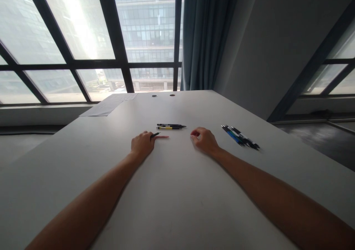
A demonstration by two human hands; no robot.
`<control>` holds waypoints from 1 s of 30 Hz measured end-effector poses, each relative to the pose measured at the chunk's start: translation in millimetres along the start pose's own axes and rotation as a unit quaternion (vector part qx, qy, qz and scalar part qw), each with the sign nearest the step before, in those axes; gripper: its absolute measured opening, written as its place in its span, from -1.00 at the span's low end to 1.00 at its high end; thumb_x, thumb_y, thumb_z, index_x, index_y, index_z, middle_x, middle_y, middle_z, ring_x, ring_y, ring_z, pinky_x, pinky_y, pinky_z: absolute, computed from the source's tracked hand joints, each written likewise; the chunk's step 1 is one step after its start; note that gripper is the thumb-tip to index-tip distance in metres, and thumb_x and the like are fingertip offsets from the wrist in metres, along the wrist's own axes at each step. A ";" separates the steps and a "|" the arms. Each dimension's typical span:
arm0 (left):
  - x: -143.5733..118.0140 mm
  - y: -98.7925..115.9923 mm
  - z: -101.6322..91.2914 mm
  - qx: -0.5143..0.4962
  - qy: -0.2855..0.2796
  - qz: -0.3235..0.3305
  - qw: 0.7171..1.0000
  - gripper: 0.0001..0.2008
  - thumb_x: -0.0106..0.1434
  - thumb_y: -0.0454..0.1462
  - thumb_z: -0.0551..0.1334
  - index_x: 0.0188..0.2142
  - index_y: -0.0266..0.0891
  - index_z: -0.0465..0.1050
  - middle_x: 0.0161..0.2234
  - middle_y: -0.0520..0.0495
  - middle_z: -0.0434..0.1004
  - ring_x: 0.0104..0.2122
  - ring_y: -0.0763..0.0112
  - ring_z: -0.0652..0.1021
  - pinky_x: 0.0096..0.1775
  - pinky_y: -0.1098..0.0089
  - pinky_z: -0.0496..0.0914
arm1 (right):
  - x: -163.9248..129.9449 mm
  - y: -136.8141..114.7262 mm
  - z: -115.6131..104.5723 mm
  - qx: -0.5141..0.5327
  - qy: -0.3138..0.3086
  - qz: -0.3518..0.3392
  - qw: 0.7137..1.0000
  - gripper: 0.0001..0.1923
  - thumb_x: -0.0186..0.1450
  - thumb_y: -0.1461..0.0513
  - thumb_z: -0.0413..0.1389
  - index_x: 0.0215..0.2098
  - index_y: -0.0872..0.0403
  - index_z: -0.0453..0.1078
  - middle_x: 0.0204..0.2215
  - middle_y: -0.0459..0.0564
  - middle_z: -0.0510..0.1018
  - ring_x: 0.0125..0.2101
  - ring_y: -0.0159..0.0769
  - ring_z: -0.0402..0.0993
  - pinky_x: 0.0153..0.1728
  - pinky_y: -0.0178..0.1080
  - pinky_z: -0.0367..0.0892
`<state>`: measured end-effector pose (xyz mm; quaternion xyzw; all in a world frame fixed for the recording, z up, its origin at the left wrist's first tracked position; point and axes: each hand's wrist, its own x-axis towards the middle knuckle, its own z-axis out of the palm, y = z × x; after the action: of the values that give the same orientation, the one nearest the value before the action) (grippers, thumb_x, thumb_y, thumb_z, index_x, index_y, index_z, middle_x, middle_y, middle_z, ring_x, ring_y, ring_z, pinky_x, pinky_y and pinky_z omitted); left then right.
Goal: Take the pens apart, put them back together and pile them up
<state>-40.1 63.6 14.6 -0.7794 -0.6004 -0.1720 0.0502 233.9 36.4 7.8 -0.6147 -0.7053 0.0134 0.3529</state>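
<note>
My left hand rests on the white table, closed around a black pen whose thin tip points right. A slim pink stick extends from beside its fingers along the tabletop; its kind is unclear. My right hand lies to the right, fingers curled into a pinch, and whatever is between them is hidden. Just beyond the hands, black pens lie side by side with a yellow-and-black pen. Right of my right hand is a loose bundle of several pens, including a blue pen and black ones.
The long white table stretches toward the window. Paper sheets lie at its far left edge. Two round holes are near the far end. A blue-grey curtain hangs behind it, beside a wall.
</note>
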 end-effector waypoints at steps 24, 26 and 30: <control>-42.3 41.6 -7.7 -0.132 0.027 0.139 0.981 -0.73 0.37 -0.13 0.04 -0.04 -0.11 0.39 -0.11 -0.03 0.58 -0.28 0.27 0.59 -0.35 0.36 0.38 | -6.3 -3.3 -17.5 0.062 0.187 -0.088 0.976 -0.82 0.30 0.24 -0.07 -0.29 0.06 0.37 -0.37 0.02 0.48 -0.27 -0.23 0.38 -0.17 -0.18 0.27; -42.0 42.5 -6.9 -0.131 0.032 0.150 0.980 -0.73 0.38 -0.12 0.02 -0.10 -0.11 0.42 -0.12 -0.03 0.57 -0.28 0.28 0.59 -0.36 0.38 0.36 | -14.0 -19.4 -11.4 0.087 0.150 -0.108 0.979 -0.76 0.34 0.16 -0.08 -0.38 0.05 0.35 -0.43 0.01 0.46 -0.33 -0.23 0.37 -0.24 -0.18 0.28; -40.9 42.4 -4.2 -0.117 0.047 0.170 0.977 -0.72 0.39 -0.11 0.02 -0.17 -0.13 0.46 -0.20 -0.05 0.58 -0.30 0.29 0.58 -0.39 0.41 0.33 | -28.8 -45.4 3.3 0.110 0.021 -0.154 0.982 -0.78 0.31 0.07 0.06 -0.30 0.05 0.39 -0.36 0.01 0.50 -0.30 -0.24 0.41 -0.24 -0.18 0.30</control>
<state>-9.6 13.3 10.5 -0.8614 -0.4320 -0.2666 0.0149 193.2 1.4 11.9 -0.4565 -0.7779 0.0237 0.4312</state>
